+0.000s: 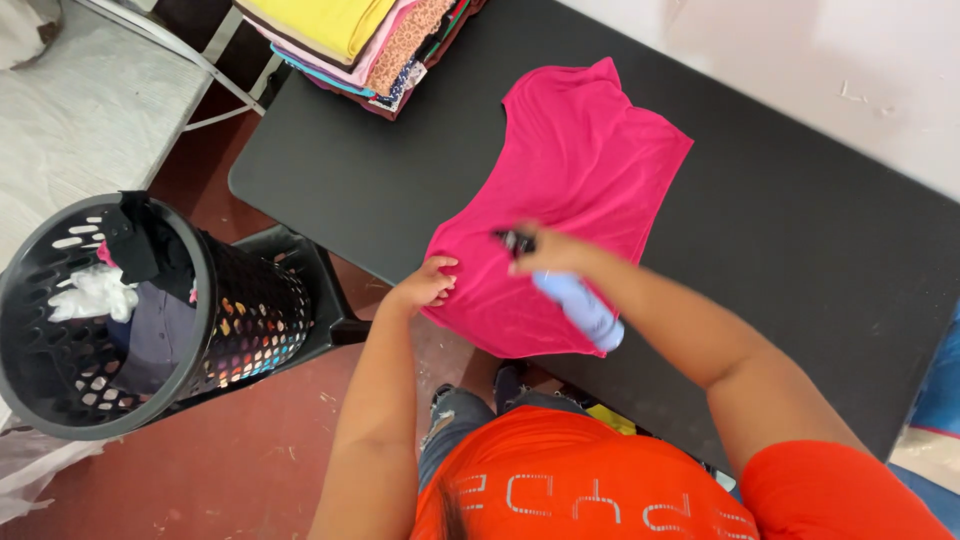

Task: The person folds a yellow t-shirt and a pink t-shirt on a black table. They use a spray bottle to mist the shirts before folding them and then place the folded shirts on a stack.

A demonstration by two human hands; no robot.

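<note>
A bright pink shirt (575,190) lies spread flat on a black table (800,230). My left hand (425,285) rests on the shirt's near left edge, fingers curled onto the cloth. My right hand (545,252) hovers over the middle of the shirt and grips a light blue spray bottle (585,310) with a black nozzle, which points down at the fabric. The bottle's body runs back along my forearm.
A stack of folded clothes (360,40) in yellow, pink and patterned cloth sits at the table's far left corner. A black perforated laundry basket (205,290) with clothes in it stands on the floor to the left. A white wall runs behind the table.
</note>
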